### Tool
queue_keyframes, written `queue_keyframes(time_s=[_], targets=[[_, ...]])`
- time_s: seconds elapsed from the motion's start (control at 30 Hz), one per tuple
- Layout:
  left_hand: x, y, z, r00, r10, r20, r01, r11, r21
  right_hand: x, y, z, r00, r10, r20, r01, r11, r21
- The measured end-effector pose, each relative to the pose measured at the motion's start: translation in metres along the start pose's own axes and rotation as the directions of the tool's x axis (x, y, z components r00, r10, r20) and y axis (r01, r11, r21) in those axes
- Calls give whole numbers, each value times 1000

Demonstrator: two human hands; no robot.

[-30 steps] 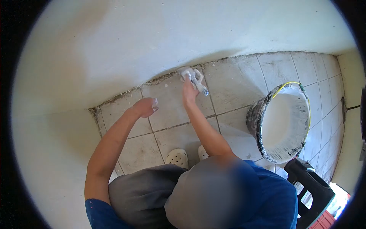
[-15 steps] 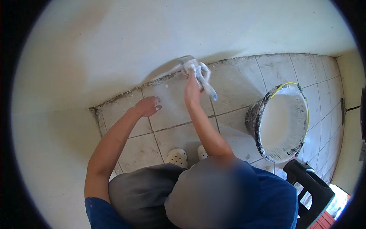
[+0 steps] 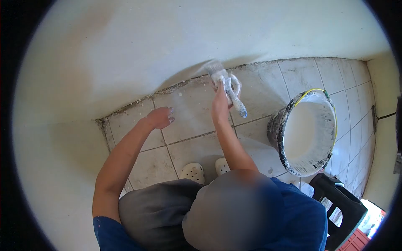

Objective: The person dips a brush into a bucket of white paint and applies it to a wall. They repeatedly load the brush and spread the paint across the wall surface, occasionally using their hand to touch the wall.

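In my right hand is a paintbrush, its handle coated in white paint and pointing down and to the right. The blurred bristles are at the foot of the white wall, close to the seam with the floor. My fingers, also smeared white, wrap the brush near its head. My left hand hangs over the floor tiles to the left, holding nothing. Its fingers are loosely bent and apart, with white paint on the tips.
A dark bucket of white paint, with a yellow handle, stands to the right. Behind it is a black plastic stool. Tiles cover the floor, with a dirty seam along the wall. My light clogs are below my hands.
My right hand and the brush have shifted right and slightly down, along the base of the wall. My left hand has stayed nearly in place.
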State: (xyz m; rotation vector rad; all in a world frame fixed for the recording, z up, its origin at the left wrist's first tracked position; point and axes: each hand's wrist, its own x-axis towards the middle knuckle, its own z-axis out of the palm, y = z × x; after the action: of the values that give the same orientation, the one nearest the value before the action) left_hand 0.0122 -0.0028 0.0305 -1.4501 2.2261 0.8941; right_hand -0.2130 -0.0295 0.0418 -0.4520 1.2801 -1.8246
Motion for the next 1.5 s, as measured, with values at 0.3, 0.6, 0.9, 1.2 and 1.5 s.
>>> queue_keyframes(time_s=[0.3,0.6,0.9,1.2,1.5], targets=[[10,-4,3,1000,8,4,-8,999,-41,17,33,10,991,-107,-81,83,962,-260],[5,-10,-1,997,-31,72,29,999,24,54,80,-7,991,-76,-109,54,981,-188],[0,-2,1,997,-51,61,49,998,42,61,40,-17,979,116,-165,-120,993,-15],[7,-1,5,1000,-12,21,11,999,44,22,-67,-27,1000,1,21,-6,964,266],[32,24,-12,996,82,20,-83,994,71,24,-55,-48,992,116,-43,-103,967,234]])
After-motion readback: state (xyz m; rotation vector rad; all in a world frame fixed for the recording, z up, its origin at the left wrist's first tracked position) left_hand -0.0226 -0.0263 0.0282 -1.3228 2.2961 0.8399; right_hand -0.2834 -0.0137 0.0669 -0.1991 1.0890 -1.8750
